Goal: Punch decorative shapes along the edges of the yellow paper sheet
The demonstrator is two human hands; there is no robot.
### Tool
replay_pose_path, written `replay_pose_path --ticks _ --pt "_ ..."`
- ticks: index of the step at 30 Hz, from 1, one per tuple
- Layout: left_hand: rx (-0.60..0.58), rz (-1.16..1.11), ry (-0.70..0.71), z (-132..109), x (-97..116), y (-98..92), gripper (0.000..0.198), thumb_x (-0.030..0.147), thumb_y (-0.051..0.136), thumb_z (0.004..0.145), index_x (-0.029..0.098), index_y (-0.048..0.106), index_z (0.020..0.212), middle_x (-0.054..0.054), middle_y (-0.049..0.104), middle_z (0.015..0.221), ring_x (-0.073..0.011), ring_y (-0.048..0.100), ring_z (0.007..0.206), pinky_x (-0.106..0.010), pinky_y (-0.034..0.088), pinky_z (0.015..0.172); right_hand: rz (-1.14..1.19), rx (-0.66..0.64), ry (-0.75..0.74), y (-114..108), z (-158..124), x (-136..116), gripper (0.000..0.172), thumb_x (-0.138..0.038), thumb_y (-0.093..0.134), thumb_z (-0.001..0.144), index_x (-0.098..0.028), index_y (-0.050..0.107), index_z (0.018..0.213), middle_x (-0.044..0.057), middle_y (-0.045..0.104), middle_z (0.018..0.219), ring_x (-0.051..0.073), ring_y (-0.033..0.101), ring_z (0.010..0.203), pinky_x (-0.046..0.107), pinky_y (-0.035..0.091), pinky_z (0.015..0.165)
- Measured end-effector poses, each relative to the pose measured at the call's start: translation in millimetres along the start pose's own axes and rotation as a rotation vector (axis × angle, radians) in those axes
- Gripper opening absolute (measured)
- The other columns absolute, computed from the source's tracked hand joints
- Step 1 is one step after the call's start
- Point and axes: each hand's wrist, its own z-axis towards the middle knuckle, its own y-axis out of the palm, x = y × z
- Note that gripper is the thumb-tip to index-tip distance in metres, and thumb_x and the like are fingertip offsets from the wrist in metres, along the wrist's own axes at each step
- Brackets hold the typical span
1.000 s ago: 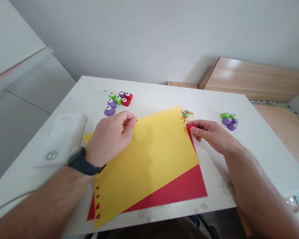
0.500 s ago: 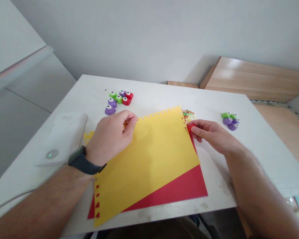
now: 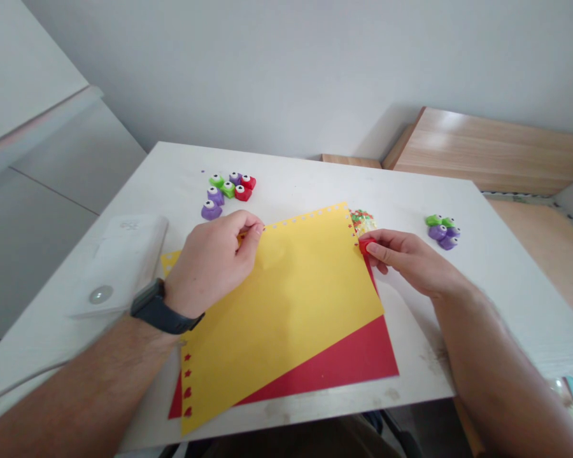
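On the white surface (image 3: 315, 184) we keep a yellow sheet (image 3: 286, 299) lying over a red sheet (image 3: 344, 362). Our left hand (image 3: 214, 261) pinches the yellow sheet's far edge, and our right hand (image 3: 405, 257) grips a small red punch (image 3: 365, 245) at that sheet's far right corner, beside a confetti pile (image 3: 361, 221).

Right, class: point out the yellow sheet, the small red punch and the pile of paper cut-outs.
yellow sheet (image 3: 291, 299), head view, middle of sheet
small red punch (image 3: 364, 244), head view, its exposed top
pile of paper cut-outs (image 3: 361, 221), head view, pile centre
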Motion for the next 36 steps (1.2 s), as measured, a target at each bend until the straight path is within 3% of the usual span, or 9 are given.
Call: replay_pose_path --ticks 8,15,28,36 --pt "-0.001 -0.007 0.011 0.7 0.5 0.2 0.028 0.042 0.05 0.102 0.025 0.071 0.105 -0.002 0.081 0.1 -0.0217 0.071 0.077 -0.033 0.047 0.07 0.072 -0.056 0.031 10.7 -1.0 -7.6 0.033 -0.048 0.081 0.088 -0.02 0.077 0.104 0.003 0.073 0.088 0.015 0.057 0.072 0.03 0.045 0.064" --pt "0.011 -0.004 0.008 -0.4 1.7 -0.5 0.028 0.043 0.049 0.103 0.025 0.071 0.105 -0.002 0.081 0.101 -0.0209 0.069 0.076 -0.033 0.047 0.072 0.098 -0.016 0.081 14.4 -1.4 -8.5 0.033 -0.045 0.087 0.081 -0.02 0.077 0.099 0.004 0.076 0.089 0.017 0.062 0.073 0.03 0.048 0.063" --pt "-0.009 0.001 0.035 -2.5 7.5 -5.7 0.03 0.042 0.046 0.106 0.024 0.069 0.109 -0.002 0.08 0.104 -0.0217 0.07 0.084 -0.034 0.047 0.078 0.152 -0.001 0.073 18.0 0.3 -5.3 0.028 -0.04 0.089 0.08 -0.02 0.076 0.095 0.003 0.076 0.09 0.015 0.062 0.071 0.028 0.046 0.061" --pt "0.019 -0.012 0.041 -2.1 3.6 -1.7 0.028 0.042 0.05 0.104 0.024 0.071 0.105 -0.001 0.08 0.1 -0.021 0.07 0.078 -0.033 0.047 0.075 0.139 0.01 0.068 22.3 0.2 -7.4 0.032 -0.044 0.089 0.078 -0.02 0.073 0.09 0.002 0.072 0.082 0.014 0.059 0.065 0.028 0.045 0.057"
